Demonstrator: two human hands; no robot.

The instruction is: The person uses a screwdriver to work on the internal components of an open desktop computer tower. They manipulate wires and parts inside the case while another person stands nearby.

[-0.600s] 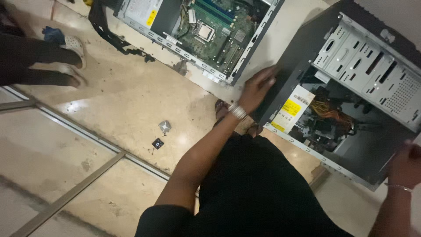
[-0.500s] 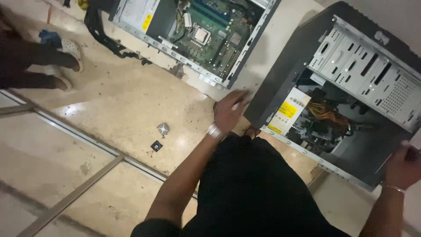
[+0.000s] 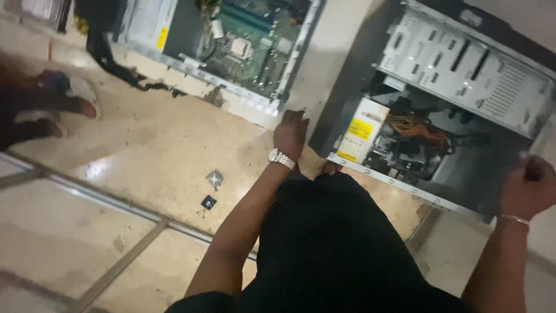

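Note:
An open grey computer case [image 3: 463, 64] lies on the floor at the right, with a power supply bearing a yellow label [image 3: 362, 130] and orange wiring [image 3: 414, 124] inside. My right hand [image 3: 530, 185] grips the case's near right edge. My left hand [image 3: 291, 134], with a metal watch on its wrist, hovers just left of the case's near left corner. It holds nothing and does not touch the case. My black-clothed lap fills the bottom centre.
A second open case with a green motherboard [image 3: 243, 46] lies at the top, black cables [image 3: 119, 66] trailing beside it. Another person's feet [image 3: 69, 98] are at the left. A small metal piece [image 3: 214, 178] and a black square part [image 3: 208, 202] lie on the tiled floor.
My left hand has let go of the case's left corner and drawn back to the left. My right hand keeps its hold on the right edge.

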